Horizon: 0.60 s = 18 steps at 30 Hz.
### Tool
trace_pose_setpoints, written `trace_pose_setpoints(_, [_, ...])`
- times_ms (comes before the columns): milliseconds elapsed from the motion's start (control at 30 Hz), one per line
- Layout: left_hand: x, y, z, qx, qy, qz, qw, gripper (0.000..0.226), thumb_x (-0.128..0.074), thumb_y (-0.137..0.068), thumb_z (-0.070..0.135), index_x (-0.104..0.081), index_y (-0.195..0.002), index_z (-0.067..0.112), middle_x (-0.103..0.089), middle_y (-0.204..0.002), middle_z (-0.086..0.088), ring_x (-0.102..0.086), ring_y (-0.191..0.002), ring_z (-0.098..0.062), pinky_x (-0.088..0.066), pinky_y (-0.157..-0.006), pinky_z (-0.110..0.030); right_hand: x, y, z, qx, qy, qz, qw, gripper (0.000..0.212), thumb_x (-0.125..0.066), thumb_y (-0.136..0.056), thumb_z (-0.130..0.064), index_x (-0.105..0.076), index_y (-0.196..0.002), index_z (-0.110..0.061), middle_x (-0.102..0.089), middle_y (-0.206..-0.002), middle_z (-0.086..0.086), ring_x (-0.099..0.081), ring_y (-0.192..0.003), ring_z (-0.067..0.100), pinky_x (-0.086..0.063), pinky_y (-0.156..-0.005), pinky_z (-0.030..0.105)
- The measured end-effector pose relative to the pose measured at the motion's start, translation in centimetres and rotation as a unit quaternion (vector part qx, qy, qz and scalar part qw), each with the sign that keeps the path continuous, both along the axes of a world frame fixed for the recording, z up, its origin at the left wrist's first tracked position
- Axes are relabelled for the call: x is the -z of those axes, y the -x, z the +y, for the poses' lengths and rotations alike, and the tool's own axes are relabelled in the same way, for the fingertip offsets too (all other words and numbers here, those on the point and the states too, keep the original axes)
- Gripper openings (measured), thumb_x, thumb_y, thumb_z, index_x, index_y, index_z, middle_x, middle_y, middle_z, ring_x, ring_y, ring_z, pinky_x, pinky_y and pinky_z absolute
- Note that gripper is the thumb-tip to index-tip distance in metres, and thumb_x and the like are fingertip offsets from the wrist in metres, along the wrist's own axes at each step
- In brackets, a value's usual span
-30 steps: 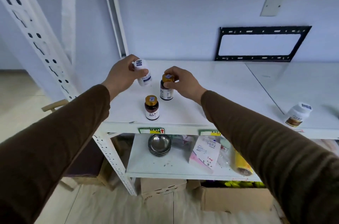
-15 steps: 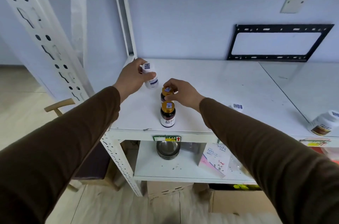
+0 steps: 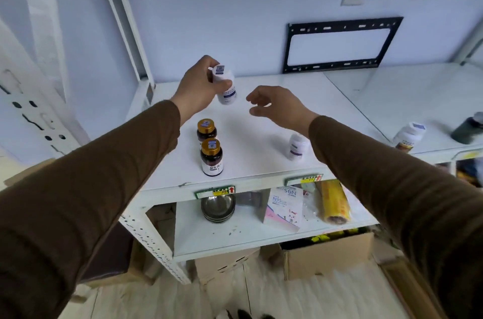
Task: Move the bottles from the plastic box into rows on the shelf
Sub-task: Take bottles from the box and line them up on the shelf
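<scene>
My left hand (image 3: 196, 88) grips a white bottle (image 3: 225, 86) and holds it tilted above the back left of the white shelf (image 3: 261, 135). My right hand (image 3: 277, 107) hovers to its right, fingers apart and holding nothing. Two brown bottles with gold caps stand one behind the other near the front left: the rear one (image 3: 206, 130) and the front one (image 3: 211, 157). Another white bottle (image 3: 298, 146) stands near the front edge, partly behind my right forearm. The plastic box is not in view.
On the adjoining shelf to the right stand a white bottle (image 3: 409, 135) and a blurred dark bottle (image 3: 467, 128). The lower shelf holds stacked metal bowls (image 3: 218, 207), a mask packet (image 3: 283, 207) and a yellow roll (image 3: 333, 202). Cardboard boxes (image 3: 326, 253) sit on the floor.
My right hand has let go of the rear brown bottle and lifted away to the right. My left hand has raised the white bottle a little. The view has shifted, showing more of the right side.
</scene>
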<state>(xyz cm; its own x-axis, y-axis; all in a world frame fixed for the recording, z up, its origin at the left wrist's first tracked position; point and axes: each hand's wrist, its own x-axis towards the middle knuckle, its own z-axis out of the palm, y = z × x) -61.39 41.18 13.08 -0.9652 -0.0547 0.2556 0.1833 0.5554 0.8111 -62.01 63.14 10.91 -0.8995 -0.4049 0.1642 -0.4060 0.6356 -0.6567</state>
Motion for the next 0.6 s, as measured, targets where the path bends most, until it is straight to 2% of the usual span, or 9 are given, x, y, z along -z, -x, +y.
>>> trace_pose_setpoints(133, [1.4, 1.3, 4.8, 0.062, -0.006, -0.013, 0.998, 0.032, -0.073, -0.084, 0.024, -0.056, -0.11, 0.019, -0.065, -0.106, 0.003, -0.062, -0.09, -0.012, -0.045, -0.071, -0.021, -0.6, -0.1, 5.4, 0.043, -0.063, 0.011, 0.997, 0.027, -0.072, -0.085, -0.024, -0.068, -0.112, -0.019, -0.068, -0.109, 0.0, -0.063, -0.1, 0.016, -0.051, -0.088, 0.027])
trace_pose_setpoints(233, [2.6, 2.2, 8.2, 0.088, 0.007, -0.022, 0.996, 0.027, -0.072, -0.082, 0.021, -0.059, -0.106, 0.017, -0.065, -0.1, 0.007, -0.06, -0.083, -0.007, -0.044, -0.066, -0.014, 0.1, 0.2, 9.2, 0.065, -0.106, 0.012, 0.992, 0.026, -0.07, -0.087, -0.025, -0.067, -0.112, -0.019, -0.067, -0.109, -0.001, -0.062, -0.096, 0.017, -0.051, -0.084, 0.029])
trace_pose_setpoints(367, [4.3, 3.4, 11.9, 0.112, 0.027, -0.064, 0.991, 0.027, -0.071, -0.084, 0.015, -0.061, -0.109, 0.012, -0.066, -0.103, 0.0, -0.062, -0.089, -0.017, -0.046, -0.076, -0.028, 1.8, 1.6, 13.3, 0.074, -0.15, 0.037, 0.985, 0.025, -0.066, -0.09, -0.029, -0.066, -0.114, -0.023, -0.066, -0.112, -0.005, -0.057, -0.094, 0.011, -0.042, -0.081, 0.024])
trace_pose_setpoints(467, [5.4, 4.0, 13.3, 0.128, 0.043, -0.11, 0.985, 0.026, -0.071, -0.086, 0.014, -0.061, -0.11, 0.012, -0.067, -0.106, -0.004, -0.061, -0.09, -0.018, -0.045, -0.077, -0.029, 3.2, 2.8, 15.4, 0.061, -0.162, 0.038, 0.984, 0.023, -0.064, -0.091, -0.03, -0.066, -0.113, -0.025, -0.067, -0.112, -0.006, -0.059, -0.099, 0.012, -0.043, -0.082, 0.024])
trace_pose_setpoints(600, [7.0, 4.2, 14.2, 0.103, 0.055, -0.145, 0.982, 0.026, -0.073, -0.083, 0.017, -0.062, -0.107, 0.016, -0.069, -0.107, -0.006, -0.066, -0.098, -0.027, -0.051, -0.088, -0.042, 4.7, 4.1, 17.2, 0.036, -0.167, 0.03, 0.985, 0.022, -0.063, -0.091, -0.031, -0.066, -0.113, -0.026, -0.066, -0.112, -0.007, -0.059, -0.102, 0.012, -0.041, -0.083, 0.024])
